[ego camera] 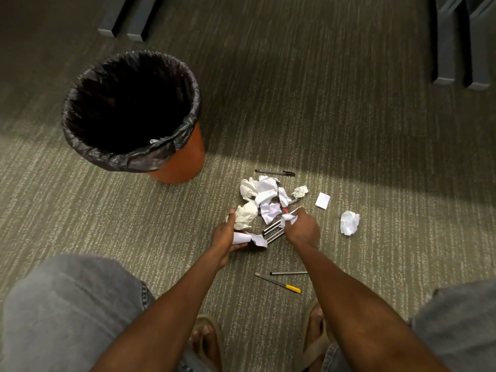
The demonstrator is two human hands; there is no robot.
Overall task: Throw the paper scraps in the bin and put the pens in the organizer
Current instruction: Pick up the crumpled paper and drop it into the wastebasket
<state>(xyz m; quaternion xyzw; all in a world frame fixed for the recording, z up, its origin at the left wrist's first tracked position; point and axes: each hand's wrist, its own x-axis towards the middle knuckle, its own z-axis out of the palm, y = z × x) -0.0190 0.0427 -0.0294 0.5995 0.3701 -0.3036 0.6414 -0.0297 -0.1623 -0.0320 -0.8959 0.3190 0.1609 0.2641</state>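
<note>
A heap of crumpled white paper scraps (pixel 264 194) lies on the carpet right of the orange bin (pixel 185 162), which has a black liner. My left hand (pixel 225 234) grips several paper scraps (pixel 243 218) at the heap's near edge. My right hand (pixel 302 228) is closed on a small paper scrap (pixel 288 218) and several pens (pixel 273 229) that stick out toward the left hand. Loose pens lie around: a black pen (pixel 275 172) beyond the heap, a grey pen (pixel 288 272) and a yellow-capped pen (pixel 279 283) nearer me. No organizer is in view.
A lone crumpled ball (pixel 349 222) and a flat white note (pixel 323 200) lie to the right of the heap. Dark furniture legs stand at the top left (pixel 120 20) and top right (pixel 461 49). My knees and sandalled feet (pixel 206 342) fill the bottom edge.
</note>
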